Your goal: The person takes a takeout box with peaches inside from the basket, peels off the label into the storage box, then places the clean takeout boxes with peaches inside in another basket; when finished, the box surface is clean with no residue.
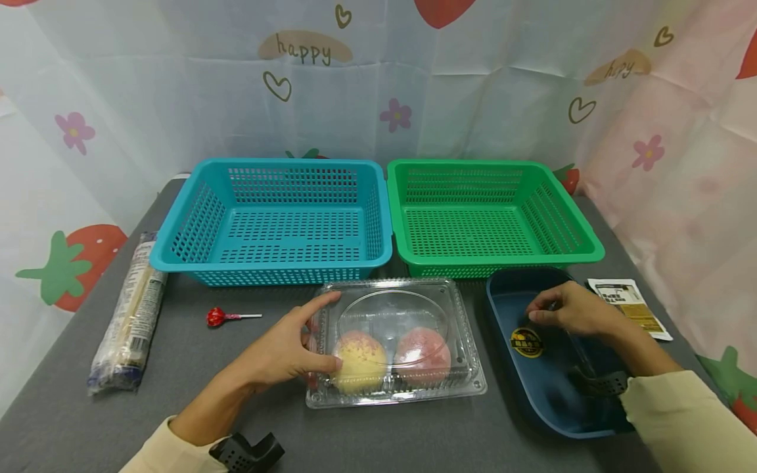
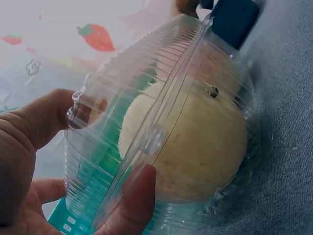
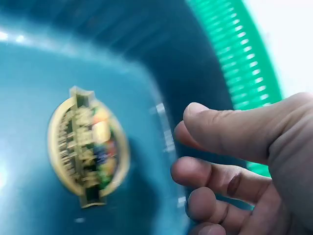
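A clear plastic clamshell box (image 1: 408,302) lies mid-table with two apples inside, a yellowish one (image 1: 361,361) and a pink one (image 1: 422,355). My left hand (image 1: 296,348) grips the box's left side, thumb (image 2: 139,196) at the seam and fingers spread along the far part. Over the dark blue tray (image 1: 508,381) on the right hovers my right hand (image 1: 582,312), its fingers loosely bent. Nothing shows between its thumb and fingers in the right wrist view. Beside them, on the tray's floor, is an oval black-and-gold label (image 3: 88,149).
Behind stand a blue basket (image 1: 284,269) and a green basket (image 1: 503,259), side by side. On the left are a red lollipop (image 1: 216,316) and a long plastic-wrapped package (image 1: 131,315). A white-and-gold packet (image 1: 633,305) lies right of the tray.
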Demonstrator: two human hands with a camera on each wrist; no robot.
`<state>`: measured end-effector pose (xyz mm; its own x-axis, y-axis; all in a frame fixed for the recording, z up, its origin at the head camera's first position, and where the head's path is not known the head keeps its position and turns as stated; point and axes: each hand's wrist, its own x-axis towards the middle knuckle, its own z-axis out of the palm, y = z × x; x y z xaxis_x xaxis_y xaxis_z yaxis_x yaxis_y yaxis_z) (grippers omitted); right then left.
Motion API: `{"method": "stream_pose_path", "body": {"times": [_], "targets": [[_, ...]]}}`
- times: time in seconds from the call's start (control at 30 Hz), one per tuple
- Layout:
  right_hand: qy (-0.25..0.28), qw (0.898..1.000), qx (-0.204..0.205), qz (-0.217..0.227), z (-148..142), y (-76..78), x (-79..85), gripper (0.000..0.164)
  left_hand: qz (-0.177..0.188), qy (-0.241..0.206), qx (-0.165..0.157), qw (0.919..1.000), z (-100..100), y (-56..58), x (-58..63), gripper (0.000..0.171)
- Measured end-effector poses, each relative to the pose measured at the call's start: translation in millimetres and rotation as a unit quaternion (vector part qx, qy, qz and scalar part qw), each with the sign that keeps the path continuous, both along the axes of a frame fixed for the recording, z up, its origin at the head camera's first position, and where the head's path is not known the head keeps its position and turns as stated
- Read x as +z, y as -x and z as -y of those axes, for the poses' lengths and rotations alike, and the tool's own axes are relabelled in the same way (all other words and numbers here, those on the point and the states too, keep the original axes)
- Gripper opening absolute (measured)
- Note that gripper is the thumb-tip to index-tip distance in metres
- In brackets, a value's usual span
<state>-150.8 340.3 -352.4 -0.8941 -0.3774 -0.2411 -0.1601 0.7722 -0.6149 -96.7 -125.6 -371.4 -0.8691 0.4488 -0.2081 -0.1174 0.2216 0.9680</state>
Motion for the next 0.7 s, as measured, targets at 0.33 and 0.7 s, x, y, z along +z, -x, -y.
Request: {"method": "stream_pose_path", "body": {"times": [0.33, 0.7], "targets": [[-0.015, 0.996, -0.007, -0.088, 0, -12.9, 52.2, 0.021, -0.005, -0.017, 0.001, 0.9998, -2, -1.7, -2.5, 0.097], [-0.020, 0.976, -0.076, -0.201, -19, -9.2, 83.0, 0.030, 0.005, -0.038, -0.003, 0.9993, -4, 1.0, -0.1, 0.099]]}}
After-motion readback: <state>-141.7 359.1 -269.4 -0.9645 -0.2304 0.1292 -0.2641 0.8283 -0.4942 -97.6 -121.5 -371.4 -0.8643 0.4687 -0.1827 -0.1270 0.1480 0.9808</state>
